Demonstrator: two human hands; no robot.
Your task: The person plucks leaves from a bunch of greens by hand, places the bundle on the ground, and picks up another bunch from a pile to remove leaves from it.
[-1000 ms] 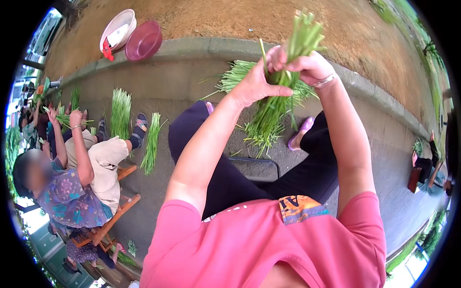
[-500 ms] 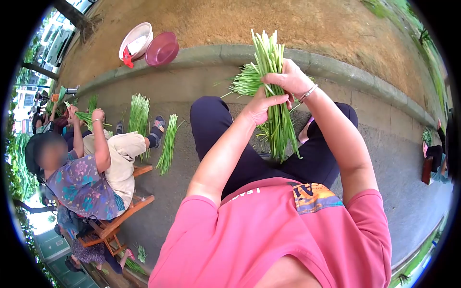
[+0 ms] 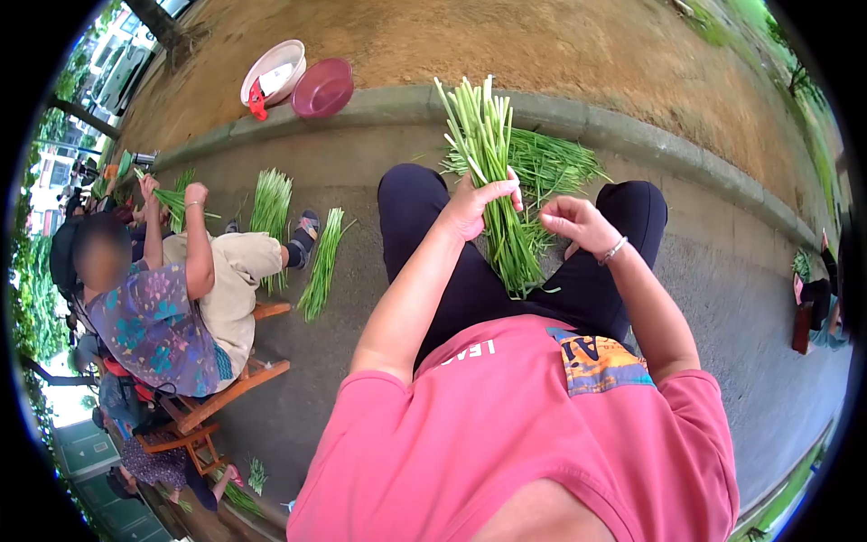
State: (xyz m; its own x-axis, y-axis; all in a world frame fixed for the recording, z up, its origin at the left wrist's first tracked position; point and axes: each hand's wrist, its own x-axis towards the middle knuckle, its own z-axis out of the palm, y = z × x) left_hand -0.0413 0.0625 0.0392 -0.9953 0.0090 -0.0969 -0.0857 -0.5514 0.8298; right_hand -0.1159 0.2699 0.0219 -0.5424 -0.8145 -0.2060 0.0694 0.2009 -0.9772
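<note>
My left hand (image 3: 473,204) is closed round a thick bunch of garlic chives (image 3: 488,149). The pale cut ends point up and away from me, and the green leaves hang down between my knees. To the right of the bunch, apart from it, is my right hand (image 3: 580,226), with a bracelet at the wrist. Its fingers are curled in towards the thumb; whether something thin is between them is hidden. Behind the bunch, a loose pile of garlic chives (image 3: 555,163) lies on the ground by the kerb.
Two basins, one pale pink (image 3: 282,65) and one dark pink (image 3: 323,88), stand beyond the kerb (image 3: 397,106). On my left a person (image 3: 158,316) sits on a wooden chair (image 3: 221,406), holding green stalks. Chive bundles (image 3: 321,266) lie on the pavement between us. More people sit farther off.
My right hand has let go of the bunch and moved down to the right. My left hand has shifted slightly left with the bunch, uncovering more of the pile behind.
</note>
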